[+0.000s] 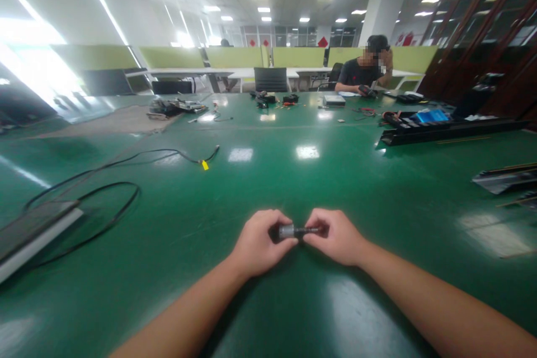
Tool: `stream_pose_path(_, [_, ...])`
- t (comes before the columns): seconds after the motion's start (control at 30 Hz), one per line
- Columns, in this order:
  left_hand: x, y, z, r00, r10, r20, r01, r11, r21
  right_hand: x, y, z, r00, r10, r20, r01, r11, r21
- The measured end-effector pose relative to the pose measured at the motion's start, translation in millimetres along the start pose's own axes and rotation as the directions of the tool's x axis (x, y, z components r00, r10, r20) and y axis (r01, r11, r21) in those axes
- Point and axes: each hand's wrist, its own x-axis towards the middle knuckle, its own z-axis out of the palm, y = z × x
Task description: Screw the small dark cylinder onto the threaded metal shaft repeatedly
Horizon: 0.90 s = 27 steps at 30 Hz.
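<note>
The left hand (pixel 257 244) and the right hand (pixel 335 236) met low at the centre of the green counter (pixel 268 179), whose surface was smooth, glossy and mirrored the ceiling lights. Both hands were clamped on one small cylindrical part (pixel 293 231): the left fingers closed around its silver metallic end, the right fingers around its darker, thinner end. The part lay horizontally between the two hands, just above the counter.

At 9 o'clock from the hands, a flat rectangular device (pixel 33 232) with a dark top and a pale edge rested on the counter. A thin black cable (pixel 104 201) looped beside it, and a second cable carrying a yellow tag (pixel 205 165) ran at 11 o'clock. At 2 o'clock lay a long black tray (pixel 444 131) with a blue object (pixel 432 116) on it. At 12 o'clock, well apart, small tools (pixel 268 99) were scattered. A seated person (pixel 364 72) in a dark shirt worked at the far edge.
</note>
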Motion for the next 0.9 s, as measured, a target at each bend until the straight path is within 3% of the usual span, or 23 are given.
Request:
stream_pose_path(0.63, [3.2,-3.0,-2.1,0.999,-0.027,-0.033,0.026,0.999,-0.023,-0.3,-1.7,0.3,0.999,0.046,-0.029,-0.046,0.999,0.015])
stream_pose_path(0.9, [2.9,-1.6,-1.7,0.999,-0.039,-0.032,0.038,0.999,-0.029,-0.5,-0.9,-2.4,0.999,0.013,-0.035,-0.012,1.000,0.014])
